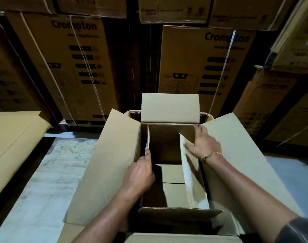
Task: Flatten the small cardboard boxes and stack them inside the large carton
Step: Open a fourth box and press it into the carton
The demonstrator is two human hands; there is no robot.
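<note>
Two hands in the carton (114,163): left hand (139,174) pinches 9 o'clock panel (147,137), right hand (205,144) fingers (201,131) spread against 3 o'clock panel (190,172).

Two hands (139,174) (205,146), one open box (114,163)
</note>
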